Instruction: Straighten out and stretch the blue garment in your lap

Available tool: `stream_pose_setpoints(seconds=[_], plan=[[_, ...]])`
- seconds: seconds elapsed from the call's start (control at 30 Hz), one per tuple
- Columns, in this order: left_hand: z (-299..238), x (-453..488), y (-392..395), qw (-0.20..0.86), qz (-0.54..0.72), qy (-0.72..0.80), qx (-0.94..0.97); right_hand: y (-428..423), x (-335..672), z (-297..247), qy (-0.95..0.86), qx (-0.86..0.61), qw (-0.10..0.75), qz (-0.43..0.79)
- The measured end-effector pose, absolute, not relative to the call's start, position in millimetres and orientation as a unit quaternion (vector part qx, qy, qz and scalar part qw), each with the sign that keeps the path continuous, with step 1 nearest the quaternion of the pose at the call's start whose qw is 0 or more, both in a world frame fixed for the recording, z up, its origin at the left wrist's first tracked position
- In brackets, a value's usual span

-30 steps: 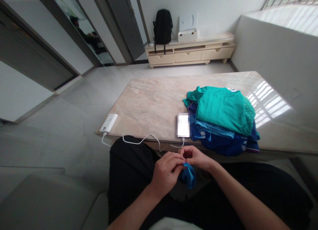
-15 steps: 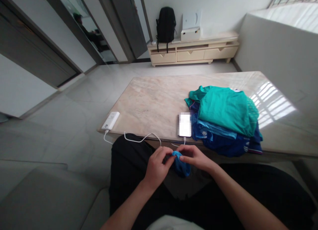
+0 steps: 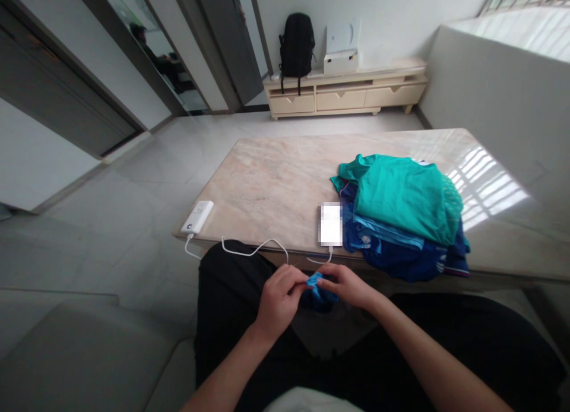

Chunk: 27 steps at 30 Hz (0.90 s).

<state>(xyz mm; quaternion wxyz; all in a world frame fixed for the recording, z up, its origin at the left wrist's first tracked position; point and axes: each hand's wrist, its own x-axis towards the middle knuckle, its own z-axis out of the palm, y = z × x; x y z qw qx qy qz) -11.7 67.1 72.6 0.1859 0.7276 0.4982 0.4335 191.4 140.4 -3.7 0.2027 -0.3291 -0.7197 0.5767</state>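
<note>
Pinched small blue cloth (image 3: pixel 317 288) between left hand (image 3: pixel 278 299) and right hand (image 3: pixel 346 284), both closed on it, over lap, near table (image 3: pixel 276 186) edge, long axis left-right.

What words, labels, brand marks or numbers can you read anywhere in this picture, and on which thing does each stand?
None can be read.
Phone screen: blurred out.
Blue garment in the pile: pale crest and white mark, too small to read.
Power bank: dark mark, too small.
White box: no legible print.
</note>
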Motion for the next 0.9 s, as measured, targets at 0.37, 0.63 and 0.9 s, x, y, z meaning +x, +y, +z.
stream_pose_setpoints(seconds=[0.37,0.63,0.9], plan=[[71,-24,70,0.155,0.475,0.523,0.691,139,192,-6,-0.785,-0.381,0.130,0.472],[67,-34,70,0.144,0.489,0.557,0.655,139,192,-5,-0.796,-0.390,0.124,0.445],[67,-37,69,0.140,0.488,0.559,0.656,140,189,-5,-0.765,-0.426,0.162,0.455]])
